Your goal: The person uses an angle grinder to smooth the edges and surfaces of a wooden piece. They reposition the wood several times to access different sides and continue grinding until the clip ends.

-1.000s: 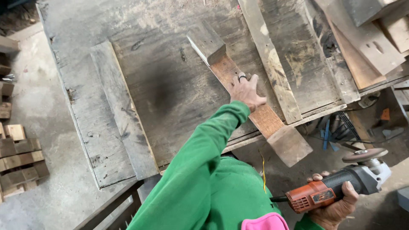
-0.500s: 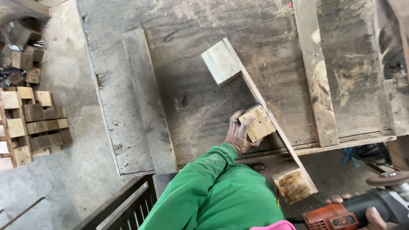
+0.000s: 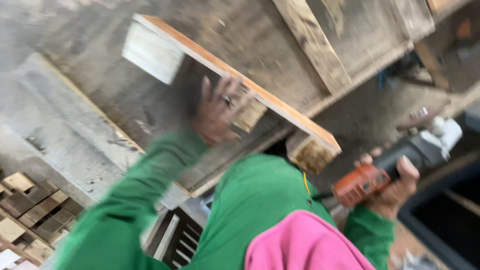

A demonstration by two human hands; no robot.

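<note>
— Where's the long orange-edged wooden plank with pale blocks fixed under it (image 3: 240, 82)?

— Tipped up on its edge over the grey, worn wooden workbench (image 3: 75, 125), running from the bench's middle out past its near edge. One block sits at the far end, one at the near end.

— Left hand (image 3: 217, 112)?

— Fingers spread, ring on one, pressed against the plank's underside beside the middle block (image 3: 250, 115). Blurred; more a flat push than a closed grasp.

— Right hand (image 3: 392, 187)?

— Clenched round the orange-and-black angle grinder (image 3: 395, 165), held low off the bench's near edge, well apart from the plank.

— Anything else?

— Small stacked wooden blocks (image 3: 30, 210) on the floor, by the bench's left side.
</note>
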